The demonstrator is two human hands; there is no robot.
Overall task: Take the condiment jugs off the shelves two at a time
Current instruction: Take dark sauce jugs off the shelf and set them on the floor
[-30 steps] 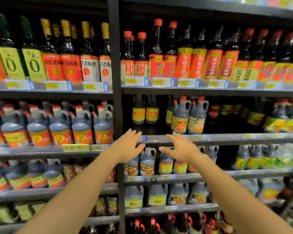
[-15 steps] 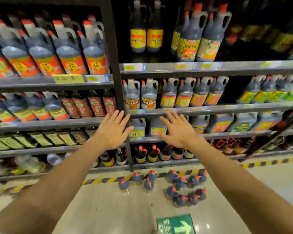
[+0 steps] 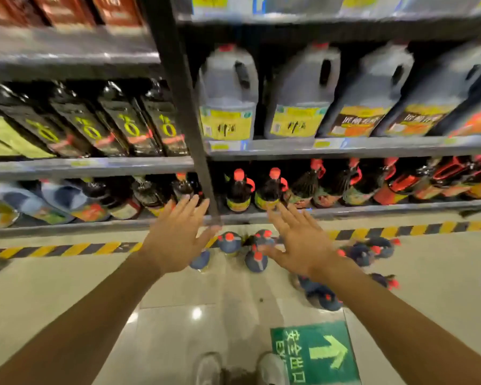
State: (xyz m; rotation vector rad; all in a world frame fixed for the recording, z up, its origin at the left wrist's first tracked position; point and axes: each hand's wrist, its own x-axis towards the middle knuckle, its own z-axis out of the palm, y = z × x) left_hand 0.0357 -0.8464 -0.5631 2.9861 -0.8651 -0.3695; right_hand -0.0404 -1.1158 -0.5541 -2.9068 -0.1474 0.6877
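Note:
Both my hands reach forward with fingers spread and hold nothing. My left hand point(image 3: 175, 240) hovers in front of the bottom shelf's edge, just left of the black upright post point(image 3: 184, 112). My right hand point(image 3: 300, 243) hovers to the right of the post, below two dark red-capped jugs point(image 3: 238, 191) on the bottom shelf. Several dark red-capped jugs point(image 3: 229, 243) stand on the floor under and between my hands. Large grey jugs with yellow labels point(image 3: 228, 98) fill the shelf above.
Black bottles with yellow-green labels point(image 3: 128, 120) lean on the left middle shelf. A yellow-black hazard stripe point(image 3: 67, 250) runs along the shelf's foot. A green exit arrow sign point(image 3: 317, 354) lies on the tiled floor beside my shoes point(image 3: 208, 368).
The view has tilted further down and moved closer to the lower shelves. Both hands have lowered from the mid shelves to the bottom shelf, still empty.

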